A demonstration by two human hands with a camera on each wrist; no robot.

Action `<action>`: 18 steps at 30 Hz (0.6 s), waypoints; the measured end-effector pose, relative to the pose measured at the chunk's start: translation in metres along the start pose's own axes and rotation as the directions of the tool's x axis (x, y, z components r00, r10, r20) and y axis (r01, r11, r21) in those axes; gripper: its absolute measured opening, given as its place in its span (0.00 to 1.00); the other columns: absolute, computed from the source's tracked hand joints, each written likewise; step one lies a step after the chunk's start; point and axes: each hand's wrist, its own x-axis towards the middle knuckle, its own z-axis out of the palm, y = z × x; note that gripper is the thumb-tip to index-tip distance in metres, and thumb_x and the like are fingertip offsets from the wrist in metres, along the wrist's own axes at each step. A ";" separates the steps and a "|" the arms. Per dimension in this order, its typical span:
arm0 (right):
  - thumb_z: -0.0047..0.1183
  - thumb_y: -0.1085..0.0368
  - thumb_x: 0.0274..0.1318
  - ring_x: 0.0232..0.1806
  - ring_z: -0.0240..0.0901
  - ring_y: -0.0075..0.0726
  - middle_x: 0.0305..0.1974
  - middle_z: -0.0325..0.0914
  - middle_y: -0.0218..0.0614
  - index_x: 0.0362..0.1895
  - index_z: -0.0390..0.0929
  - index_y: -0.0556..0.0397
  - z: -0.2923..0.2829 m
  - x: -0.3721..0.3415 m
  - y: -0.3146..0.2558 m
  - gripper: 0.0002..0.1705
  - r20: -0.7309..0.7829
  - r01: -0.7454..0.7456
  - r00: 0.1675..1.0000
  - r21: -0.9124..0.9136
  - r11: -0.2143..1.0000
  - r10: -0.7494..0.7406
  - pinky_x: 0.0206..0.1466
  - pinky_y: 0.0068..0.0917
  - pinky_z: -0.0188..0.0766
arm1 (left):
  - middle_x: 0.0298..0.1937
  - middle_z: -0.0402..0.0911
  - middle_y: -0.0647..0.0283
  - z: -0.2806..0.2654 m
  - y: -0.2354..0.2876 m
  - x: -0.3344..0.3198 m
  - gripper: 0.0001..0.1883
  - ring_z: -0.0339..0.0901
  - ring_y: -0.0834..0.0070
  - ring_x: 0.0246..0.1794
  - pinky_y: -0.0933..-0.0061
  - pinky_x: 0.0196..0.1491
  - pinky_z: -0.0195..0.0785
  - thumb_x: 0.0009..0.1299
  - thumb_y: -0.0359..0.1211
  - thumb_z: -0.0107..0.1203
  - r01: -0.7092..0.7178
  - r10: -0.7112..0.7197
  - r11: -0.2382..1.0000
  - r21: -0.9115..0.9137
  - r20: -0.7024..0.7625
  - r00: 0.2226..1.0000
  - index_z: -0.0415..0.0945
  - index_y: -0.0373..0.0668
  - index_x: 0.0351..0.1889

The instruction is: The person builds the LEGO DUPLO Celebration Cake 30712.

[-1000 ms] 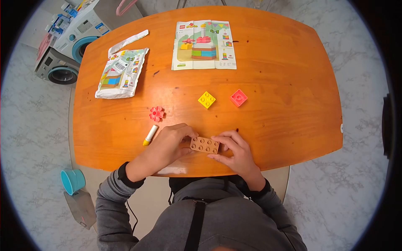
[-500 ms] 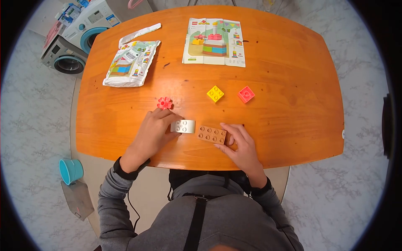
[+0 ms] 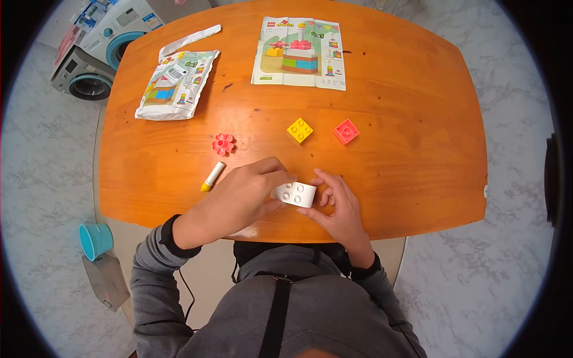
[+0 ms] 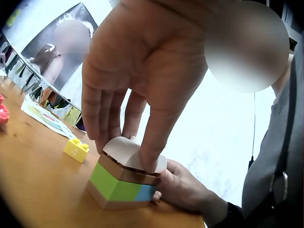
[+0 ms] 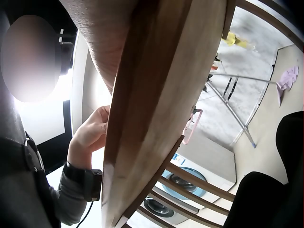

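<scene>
In the head view the left hand (image 3: 243, 194) pinches a white rounded brick (image 3: 302, 195) with four studs. The left wrist view shows this white brick (image 4: 126, 153) on top of a stack: a brown brick (image 4: 112, 164), then green (image 4: 114, 186) and blue (image 4: 147, 192) bricks, with brown at the bottom. A thin dark gap shows under part of the white brick. The right hand (image 3: 341, 212) is at the stack's right side, thumb and fingers spread around it; in the left wrist view its fingers touch the stack low down.
Beyond the hands lie a yellow brick (image 3: 300, 130) and a pink brick (image 3: 346, 132). A pink flower piece (image 3: 223, 144) and a white-and-yellow candle piece (image 3: 213, 176) lie left. Farther back are a printed sheet (image 3: 299, 53) and a white packet (image 3: 177, 85). The table's near edge is close to the body.
The left hand let go of the brown brick, took up the white brick from the left and moved it right onto the stack. The right hand stayed beside the stack.
</scene>
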 end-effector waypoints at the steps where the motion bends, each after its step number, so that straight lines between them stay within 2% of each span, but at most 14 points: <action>1: 0.69 0.62 0.39 0.25 0.63 0.26 0.40 0.73 0.35 0.55 0.69 0.55 0.000 0.000 -0.001 0.36 -0.005 0.019 1.000 0.017 1.000 -0.018 0.30 0.22 0.68 | 0.43 0.76 0.56 0.000 0.001 0.001 0.21 0.76 0.59 0.42 0.66 0.45 0.71 0.51 0.22 0.63 -0.004 0.004 1.000 0.008 0.017 1.000 0.76 0.37 0.46; 5: 0.69 0.65 0.38 0.25 0.63 0.26 0.40 0.72 0.35 0.52 0.73 0.54 0.000 0.001 -0.001 0.32 -0.011 0.084 0.996 0.012 0.996 -0.084 0.29 0.21 0.67 | 0.42 0.75 0.57 0.001 0.002 0.002 0.22 0.76 0.60 0.41 0.66 0.44 0.71 0.51 0.22 0.62 -0.006 0.004 0.999 0.051 0.040 0.999 0.75 0.36 0.47; 9: 0.68 0.67 0.38 0.25 0.65 0.26 0.40 0.72 0.35 0.49 0.75 0.53 -0.001 0.002 -0.003 0.29 -0.006 0.084 0.996 0.012 0.996 -0.084 0.29 0.21 0.68 | 0.41 0.75 0.57 0.001 0.002 0.003 0.22 0.76 0.60 0.40 0.66 0.43 0.70 0.51 0.22 0.62 0.006 -0.008 1.000 0.030 0.035 0.999 0.75 0.36 0.47; 12: 0.68 0.67 0.38 0.26 0.66 0.26 0.40 0.71 0.35 0.48 0.75 0.53 0.001 0.002 -0.001 0.28 -0.011 0.093 0.996 0.025 0.995 -0.092 0.29 0.21 0.69 | 0.41 0.75 0.56 0.000 0.002 0.005 0.21 0.76 0.58 0.41 0.65 0.43 0.70 0.53 0.22 0.61 0.004 -0.007 0.999 0.034 0.088 0.996 0.74 0.35 0.47; 14: 0.67 0.68 0.38 0.26 0.67 0.27 0.41 0.71 0.35 0.48 0.75 0.53 0.001 0.001 0.002 0.27 0.011 0.074 0.997 0.014 0.997 -0.074 0.30 0.21 0.69 | 0.42 0.74 0.54 0.005 0.004 0.004 0.21 0.76 0.57 0.40 0.65 0.43 0.70 0.54 0.21 0.60 -0.002 -0.009 0.992 0.128 0.078 0.997 0.73 0.35 0.48; 18: 0.66 0.70 0.39 0.26 0.65 0.27 0.41 0.71 0.34 0.48 0.74 0.53 0.001 0.001 0.000 0.26 0.043 0.061 0.997 0.000 0.998 -0.060 0.30 0.21 0.68 | 0.43 0.73 0.54 0.004 0.008 0.003 0.21 0.76 0.56 0.40 0.65 0.42 0.70 0.54 0.21 0.59 0.013 -0.026 0.991 0.133 0.096 0.995 0.72 0.34 0.48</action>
